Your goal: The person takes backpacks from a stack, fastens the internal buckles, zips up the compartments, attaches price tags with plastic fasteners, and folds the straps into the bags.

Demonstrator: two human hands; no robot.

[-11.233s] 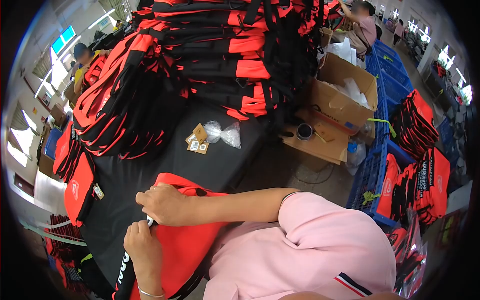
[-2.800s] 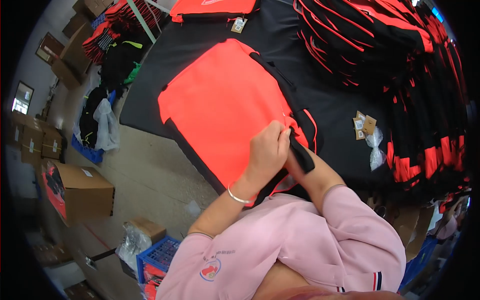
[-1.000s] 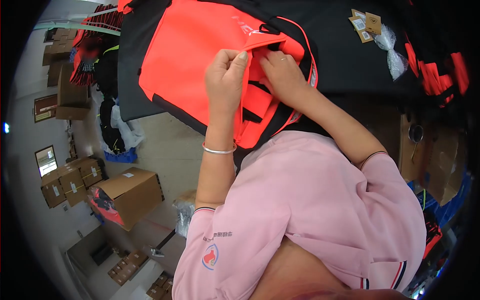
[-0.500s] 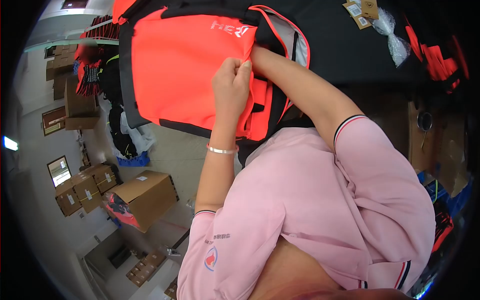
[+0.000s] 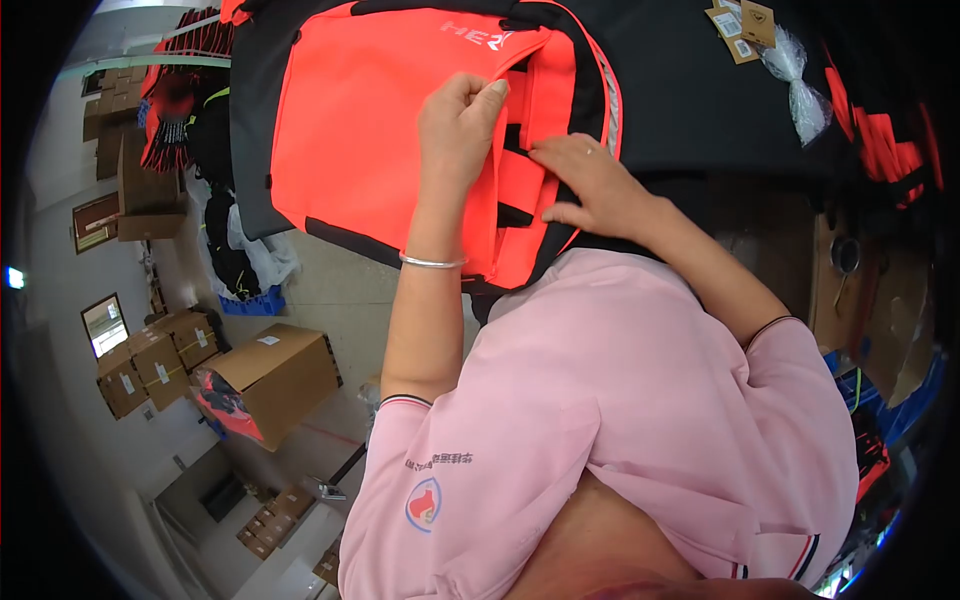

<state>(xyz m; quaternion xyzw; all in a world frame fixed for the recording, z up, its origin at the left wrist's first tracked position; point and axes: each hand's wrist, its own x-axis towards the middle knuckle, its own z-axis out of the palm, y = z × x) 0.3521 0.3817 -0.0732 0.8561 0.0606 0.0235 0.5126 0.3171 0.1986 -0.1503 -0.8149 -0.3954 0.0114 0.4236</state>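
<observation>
A bright orange and black backpack [image 5: 350, 130] lies on a black surface, white lettering near its top edge. My left hand [image 5: 458, 125], with a silver bangle on its wrist, is closed on the edge of the orange front panel and holds it lifted. Beneath that edge an orange strap [image 5: 522, 185] and dark gaps show. My right hand [image 5: 600, 190] rests at the side of the backpack, fingers stretched out and thumb apart, fingertips touching the orange and black edge. A grey-lined opening [image 5: 610, 95] runs along the backpack's far side.
Brown tags [image 5: 738, 28] and a clear plastic bundle [image 5: 798, 90] lie on the black surface [image 5: 680, 90] at upper right. Orange straps [image 5: 880, 140] lie beyond them. Cardboard boxes [image 5: 270, 375] stand on the floor to the left, near a blue crate [image 5: 255, 302].
My right hand has come out from under the orange panel and now shows at the backpack's side. My left hand still grips the panel edge, which is pulled back further.
</observation>
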